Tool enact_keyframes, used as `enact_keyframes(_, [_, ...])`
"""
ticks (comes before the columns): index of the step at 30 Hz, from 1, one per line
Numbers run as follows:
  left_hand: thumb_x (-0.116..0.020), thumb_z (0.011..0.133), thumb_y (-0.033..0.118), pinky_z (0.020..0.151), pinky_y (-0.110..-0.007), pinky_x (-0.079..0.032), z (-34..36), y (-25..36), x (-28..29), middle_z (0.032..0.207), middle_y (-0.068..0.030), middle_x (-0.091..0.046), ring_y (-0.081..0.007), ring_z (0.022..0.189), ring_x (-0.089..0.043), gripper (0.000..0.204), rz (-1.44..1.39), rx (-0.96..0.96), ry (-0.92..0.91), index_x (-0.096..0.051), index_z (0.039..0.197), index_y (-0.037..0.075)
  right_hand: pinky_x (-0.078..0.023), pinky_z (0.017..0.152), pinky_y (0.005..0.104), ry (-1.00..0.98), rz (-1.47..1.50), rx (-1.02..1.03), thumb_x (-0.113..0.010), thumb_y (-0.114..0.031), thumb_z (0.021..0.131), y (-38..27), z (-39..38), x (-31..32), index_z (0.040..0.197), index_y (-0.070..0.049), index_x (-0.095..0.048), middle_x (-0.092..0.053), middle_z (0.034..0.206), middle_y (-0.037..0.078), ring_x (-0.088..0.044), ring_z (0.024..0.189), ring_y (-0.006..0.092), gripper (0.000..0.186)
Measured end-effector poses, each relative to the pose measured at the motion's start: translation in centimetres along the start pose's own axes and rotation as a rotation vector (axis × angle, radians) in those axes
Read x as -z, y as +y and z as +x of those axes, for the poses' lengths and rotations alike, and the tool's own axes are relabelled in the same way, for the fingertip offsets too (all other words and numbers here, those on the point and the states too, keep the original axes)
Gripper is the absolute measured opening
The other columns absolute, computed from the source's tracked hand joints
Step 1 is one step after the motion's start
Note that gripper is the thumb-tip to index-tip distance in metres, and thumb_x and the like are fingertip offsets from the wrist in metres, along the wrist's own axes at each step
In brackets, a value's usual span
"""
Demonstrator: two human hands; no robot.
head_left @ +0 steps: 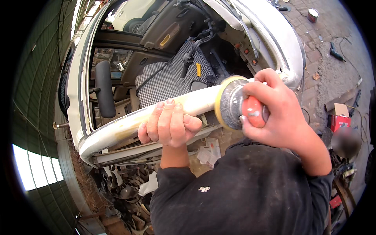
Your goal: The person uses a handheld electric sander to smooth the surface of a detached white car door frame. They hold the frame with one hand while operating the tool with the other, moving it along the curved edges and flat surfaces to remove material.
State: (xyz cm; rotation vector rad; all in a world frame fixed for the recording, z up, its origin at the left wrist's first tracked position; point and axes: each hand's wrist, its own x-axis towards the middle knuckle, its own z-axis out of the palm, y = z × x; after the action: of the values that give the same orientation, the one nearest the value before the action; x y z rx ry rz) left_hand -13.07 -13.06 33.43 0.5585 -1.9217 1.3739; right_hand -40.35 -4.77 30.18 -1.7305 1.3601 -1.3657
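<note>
My right hand (274,107) grips the red-topped head of a round sander (234,102). The sander's yellow-edged disc is tilted on its side against a white car pillar (199,100), close to the pillar's right end. Farther left along the same pillar, my left hand (167,124) lies with its fingers curled over the top. Bare yellowish and brownish patches show on the paint beside its fingers. The sander's working face is mostly hidden, and so is the underside of my left hand's hold.
Behind the pillar, the car's cabin holds a checkered seat (156,78) and a dark mirror (104,89). Scrap parts (127,192) are heaped below left. On the right ground are a corded tool (337,53), a tin (313,15) and a red box (340,119).
</note>
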Motion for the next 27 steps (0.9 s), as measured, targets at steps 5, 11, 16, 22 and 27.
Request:
enact_keyframes(5, [-0.050, 0.088, 0.028, 0.111, -0.042, -0.034, 0.1, 0.1, 0.2, 0.089, 0.0027, -0.075, -0.0163, 0.092, -0.070, 0.021, -0.012, 0.010, -0.013, -0.068, 0.086, 0.016, -0.053, 0.090, 0.0397, 0.059, -0.059, -0.184, -0.078, -0.012, 0.074, 8.1, -3.6, 2.5, 0.114, -0.003, -0.064, -0.060, 0.108, 0.015, -0.065, 0.098, 0.0335, 0.043])
enact_keyframes(11, [-0.046, 0.093, 0.029, 0.110, -0.042, -0.034, 0.1, 0.1, 0.2, 0.088, 0.0028, -0.076, -0.0158, 0.091, -0.070, 0.027, -0.023, 0.005, -0.002, -0.068, 0.088, 0.016, -0.054, 0.089, 0.0408, 0.058, -0.075, -0.125, -0.079, -0.014, 0.074, 5.8, -2.5, 2.3, 0.114, -0.004, -0.066, -0.060, 0.109, 0.016, -0.066, 0.097, 0.0341, 0.043])
enact_keyframes(16, [-0.040, 0.099, 0.032, 0.109, -0.042, -0.035, 0.3, -0.2, 0.1, 0.086, 0.0021, -0.075, -0.0157, 0.088, -0.070, 0.034, -0.074, -0.003, 0.014, -0.068, 0.089, 0.016, -0.058, 0.084, 0.0429, 0.040, 0.000, 0.059, -0.082, -0.015, 0.070, -0.9, 0.4, -0.8, 0.113, -0.010, -0.068, -0.059, 0.112, 0.015, -0.067, 0.096, 0.0372, 0.046])
enact_keyframes(22, [-0.037, 0.101, 0.032, 0.109, -0.041, -0.036, 0.2, -0.3, -0.2, 0.085, 0.0015, -0.075, -0.0156, 0.086, -0.070, 0.036, -0.077, -0.015, 0.061, -0.067, 0.089, 0.016, -0.056, 0.083, 0.0429, 0.115, -0.077, 0.043, -0.081, -0.012, 0.070, 4.8, -2.5, 0.3, 0.112, -0.008, -0.066, -0.058, 0.111, 0.015, -0.066, 0.095, 0.0360, 0.045])
enact_keyframes(27, [-0.036, 0.102, 0.031, 0.109, -0.042, -0.036, 0.4, -0.2, -0.2, 0.084, 0.0013, -0.075, -0.0155, 0.086, -0.071, 0.037, -0.061, -0.009, 0.062, -0.067, 0.089, 0.016, -0.054, 0.089, 0.0421, 0.198, -0.119, -0.049, -0.079, -0.010, 0.072, 13.0, -5.7, 2.0, 0.111, -0.005, -0.063, -0.058, 0.110, 0.017, -0.064, 0.098, 0.0357, 0.042])
